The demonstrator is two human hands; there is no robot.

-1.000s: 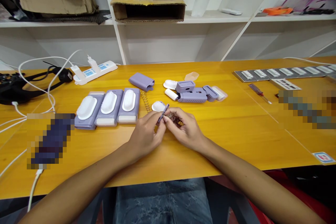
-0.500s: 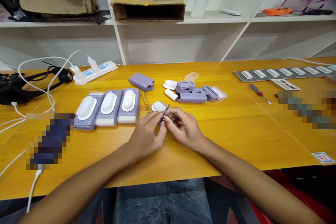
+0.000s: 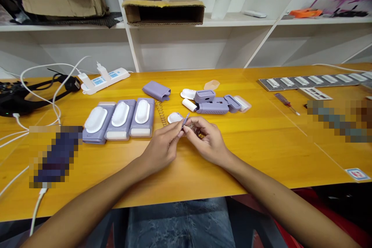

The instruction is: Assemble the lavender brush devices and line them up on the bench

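My left hand (image 3: pixel 161 145) and my right hand (image 3: pixel 209 141) meet above the table, both closed. Pinched between their fingertips is a small, thin purple plastic piece (image 3: pixel 186 119), mostly covered by fingers. Coiled, brownish metal wire (image 3: pixel 200 135) shows by my right fingers; whether it is gripped or lies behind them, I cannot tell. Just beyond the fingertips rests a white oval bristled piece (image 3: pixel 174 117). A loose coil spring (image 3: pixel 161 112) lies left of it. Farther back sit an opened purple casing (image 3: pixel 213 106) and an empty-looking purple sleeve (image 3: pixel 157 90).
Three purple units with white bristled tops (image 3: pixel 120 114) stand left of my hands. A power strip (image 3: pixel 106 80), white cables and a blurred-out dark object (image 3: pixel 58 155) are farther left. At right are a screwdriver (image 3: pixel 287 104) and a long grey strip (image 3: pixel 309 81). Shelves rise behind.
The purple piece has shifted slightly right and shows less between the fingertips. My left thumb has drawn in toward the fingers. Things on the table have kept their places.
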